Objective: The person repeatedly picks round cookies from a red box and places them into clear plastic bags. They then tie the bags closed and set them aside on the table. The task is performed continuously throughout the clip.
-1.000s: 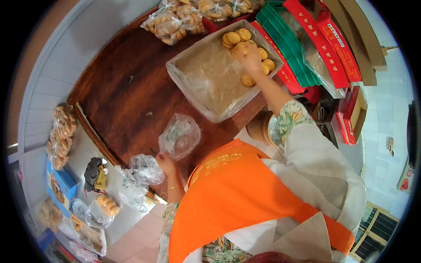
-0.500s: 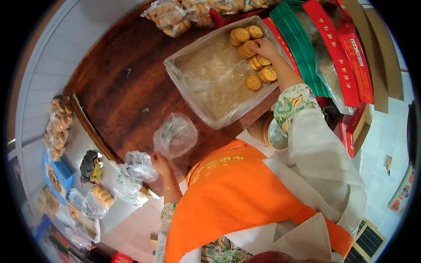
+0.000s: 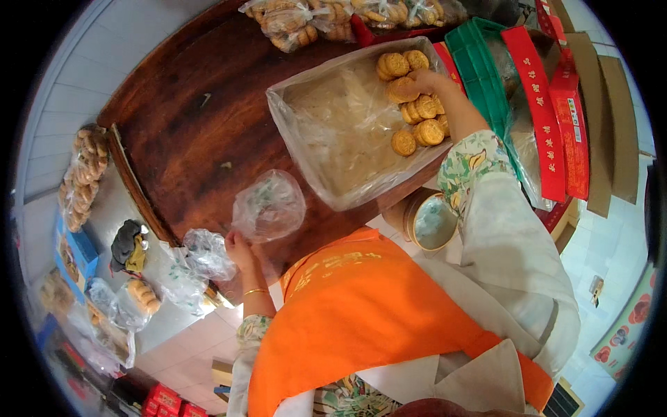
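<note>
My left hand is closed on the edge of a clear plastic bag, which puffs out over the front of the brown table. Inside a shallow, plastic-lined box, my right hand reaches to the far right side. Its fingers are curled on a round golden cookie, partly covering it. More such cookies lie in overlapping rows along that side, with others at the back. The fingertips of my right hand are partly hidden.
Crumpled clear bags lie left of my left hand. Bagged baked goods line the table's back. A green crate and red boxes stand right of the box. A round bin sits below the table's front edge.
The whole view has shifted and turned slightly. My right hand stays at the same group of cookies, and my left hand keeps its hold on the bag.
</note>
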Demonstrator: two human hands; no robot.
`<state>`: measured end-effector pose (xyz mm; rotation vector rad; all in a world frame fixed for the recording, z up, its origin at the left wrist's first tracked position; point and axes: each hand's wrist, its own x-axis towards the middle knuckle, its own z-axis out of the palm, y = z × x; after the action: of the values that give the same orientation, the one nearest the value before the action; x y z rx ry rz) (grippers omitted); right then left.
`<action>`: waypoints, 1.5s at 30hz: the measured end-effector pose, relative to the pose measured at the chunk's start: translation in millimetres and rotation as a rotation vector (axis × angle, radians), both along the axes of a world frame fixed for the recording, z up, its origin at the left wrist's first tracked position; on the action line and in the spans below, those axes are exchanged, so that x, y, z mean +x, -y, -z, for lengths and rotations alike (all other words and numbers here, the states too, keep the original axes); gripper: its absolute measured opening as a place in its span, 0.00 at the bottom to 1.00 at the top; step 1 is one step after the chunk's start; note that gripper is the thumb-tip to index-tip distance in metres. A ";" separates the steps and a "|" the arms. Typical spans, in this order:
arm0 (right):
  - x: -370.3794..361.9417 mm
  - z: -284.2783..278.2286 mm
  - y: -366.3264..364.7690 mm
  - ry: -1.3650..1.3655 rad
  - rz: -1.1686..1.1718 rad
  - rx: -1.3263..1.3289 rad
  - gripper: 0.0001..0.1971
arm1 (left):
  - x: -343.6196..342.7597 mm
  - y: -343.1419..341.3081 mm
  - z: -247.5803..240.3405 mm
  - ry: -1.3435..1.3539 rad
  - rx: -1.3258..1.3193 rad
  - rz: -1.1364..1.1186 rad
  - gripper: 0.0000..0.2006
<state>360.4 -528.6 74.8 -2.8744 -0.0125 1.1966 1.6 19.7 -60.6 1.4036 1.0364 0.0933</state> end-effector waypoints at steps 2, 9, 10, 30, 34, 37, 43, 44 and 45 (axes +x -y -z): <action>-3.5 2.7 -5.4 0.054 -0.058 -0.008 0.45 | -2.8 -2.3 13.5 0.025 -0.012 -0.030 0.15; -19.7 6.9 -10.7 0.181 0.014 -0.010 0.53 | 3.3 -0.3 -2.9 -0.121 0.253 0.067 0.27; -15.7 17.2 -12.5 0.183 -0.019 -0.007 0.54 | -1.3 1.3 8.7 -0.059 0.440 0.101 0.31; -220.1 11.3 -334.5 -0.464 0.360 1.417 0.37 | 15.8 28.3 -20.7 -0.092 0.675 0.414 0.07; -243.7 114.8 -370.8 -0.773 0.569 1.409 0.36 | 19.9 31.4 -28.4 0.023 0.479 0.214 0.06; -248.2 138.3 -376.4 -0.883 0.712 1.456 0.36 | 10.0 20.6 -14.7 0.055 0.599 0.149 0.05; -252.7 158.7 -385.7 -0.531 0.482 1.340 0.36 | 8.0 38.6 -47.9 0.232 0.462 0.349 0.05; -254.3 159.4 -387.5 -0.453 0.449 1.328 0.35 | 4.9 45.3 -56.4 0.202 0.447 0.402 0.05; -247.0 144.2 -393.0 -0.389 0.125 1.165 0.35 | -1.1 51.3 -67.3 0.165 0.432 0.447 0.05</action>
<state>113.4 -135.6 -69.5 -1.6056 -0.3721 1.1382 0.5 -31.6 6.7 1.9560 0.5637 0.1062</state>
